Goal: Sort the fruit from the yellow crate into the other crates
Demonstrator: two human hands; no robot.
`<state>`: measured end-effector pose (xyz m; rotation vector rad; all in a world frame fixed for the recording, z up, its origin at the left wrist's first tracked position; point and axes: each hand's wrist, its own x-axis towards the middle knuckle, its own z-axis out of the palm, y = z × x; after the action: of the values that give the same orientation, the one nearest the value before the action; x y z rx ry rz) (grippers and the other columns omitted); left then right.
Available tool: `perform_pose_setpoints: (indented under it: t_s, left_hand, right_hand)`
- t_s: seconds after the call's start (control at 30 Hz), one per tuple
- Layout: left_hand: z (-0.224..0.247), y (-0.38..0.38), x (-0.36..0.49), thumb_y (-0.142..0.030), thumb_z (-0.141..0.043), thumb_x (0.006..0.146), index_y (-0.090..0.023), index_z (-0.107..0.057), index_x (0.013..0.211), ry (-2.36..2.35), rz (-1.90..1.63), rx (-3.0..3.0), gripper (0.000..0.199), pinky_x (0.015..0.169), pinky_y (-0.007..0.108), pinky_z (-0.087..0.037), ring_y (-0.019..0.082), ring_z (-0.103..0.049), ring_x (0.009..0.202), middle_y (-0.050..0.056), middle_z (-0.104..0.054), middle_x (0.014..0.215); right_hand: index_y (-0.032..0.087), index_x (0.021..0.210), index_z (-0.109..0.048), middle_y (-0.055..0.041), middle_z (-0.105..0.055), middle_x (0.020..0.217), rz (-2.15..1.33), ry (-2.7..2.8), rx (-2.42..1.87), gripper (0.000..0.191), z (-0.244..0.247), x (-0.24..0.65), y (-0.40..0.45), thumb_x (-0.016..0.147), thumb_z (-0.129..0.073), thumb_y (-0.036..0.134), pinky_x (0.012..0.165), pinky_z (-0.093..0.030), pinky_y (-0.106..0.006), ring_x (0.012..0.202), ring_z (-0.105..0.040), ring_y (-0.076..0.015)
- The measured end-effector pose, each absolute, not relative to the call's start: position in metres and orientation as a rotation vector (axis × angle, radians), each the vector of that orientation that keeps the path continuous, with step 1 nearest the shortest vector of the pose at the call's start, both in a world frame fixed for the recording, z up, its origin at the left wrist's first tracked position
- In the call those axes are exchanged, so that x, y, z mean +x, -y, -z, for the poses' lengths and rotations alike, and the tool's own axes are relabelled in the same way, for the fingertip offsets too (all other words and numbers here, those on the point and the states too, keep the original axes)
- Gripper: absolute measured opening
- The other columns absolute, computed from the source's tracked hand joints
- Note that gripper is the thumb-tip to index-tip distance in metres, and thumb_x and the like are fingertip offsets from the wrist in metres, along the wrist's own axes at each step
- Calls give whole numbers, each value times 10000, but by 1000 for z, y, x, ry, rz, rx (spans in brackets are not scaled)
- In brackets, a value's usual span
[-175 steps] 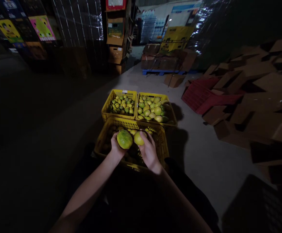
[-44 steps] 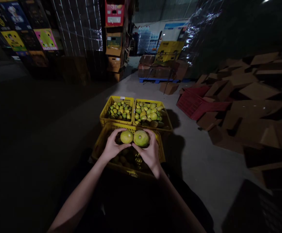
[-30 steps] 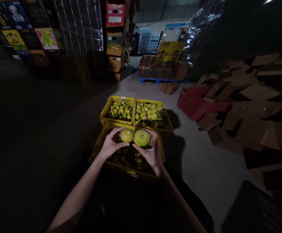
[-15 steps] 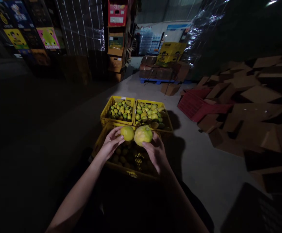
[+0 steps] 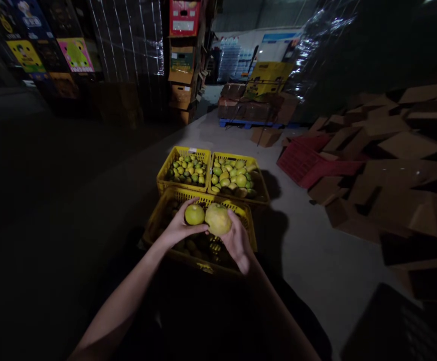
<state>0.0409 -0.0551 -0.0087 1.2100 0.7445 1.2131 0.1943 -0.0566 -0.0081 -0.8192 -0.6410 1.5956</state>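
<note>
My left hand (image 5: 178, 228) is closed around a smaller yellow-green citrus fruit (image 5: 194, 214), its thumb reaching across to the larger fruit. In my right hand (image 5: 238, 239) is a bigger, paler yellow citrus fruit (image 5: 218, 219), gripped from its right side. The two fruits are held side by side above the near yellow crate (image 5: 202, 265), in whose shadowed inside several fruits lie. Beyond it stand a left yellow crate (image 5: 162, 181) with small green and yellow fruits and a right yellow crate (image 5: 264, 193) with mostly larger ones.
Flattened and open cardboard boxes (image 5: 402, 175) are heaped on the right, beside a tipped red crate (image 5: 301, 160). Farther back are a blue pallet (image 5: 246, 124) with boxes on it and a tall stack of cartons (image 5: 181, 60). Much of the floor is in shadow.
Both hands have come down slightly. The larger fruit has been turned in my right hand, and my left thumb has stretched over to it.
</note>
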Motion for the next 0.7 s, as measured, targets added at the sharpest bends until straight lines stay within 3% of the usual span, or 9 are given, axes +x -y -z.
perform_pose_setpoints:
  t_s: [0.2, 0.5, 0.7]
  left_hand:
    - [5, 57, 40, -169, -776, 600, -177, -551, 1052, -608, -1187, 1454, 505, 989, 352, -371, 238, -509, 1130, 106, -547, 1185]
    - [2, 62, 44, -159, -790, 563, -173, -590, 1013, -658, -1230, 1360, 492, 924, 295, -413, 205, -545, 1046, 80, -590, 1094]
    - [9, 52, 50, -255, -731, 641, -164, -582, 842, -891, -1282, 695, 267, 613, 222, -498, 112, -590, 643, 8, -610, 752]
  right_hand:
    - [192, 760, -643, -37, -689, 800, -1389, 691, -844, 262, 11, 190, 60, 736, -585, 447, 710, -524, -278, 900, -632, -202]
    - [189, 763, -633, -17, -678, 720, -1337, 647, -907, 282, 17, 190, 58, 728, -589, 466, 626, -516, -245, 774, -642, -171]
    - [176, 814, -622, -24, -670, 636, -1554, 494, -952, 323, 8, 189, 58, 811, -484, 468, 522, -514, -258, 644, -655, -175]
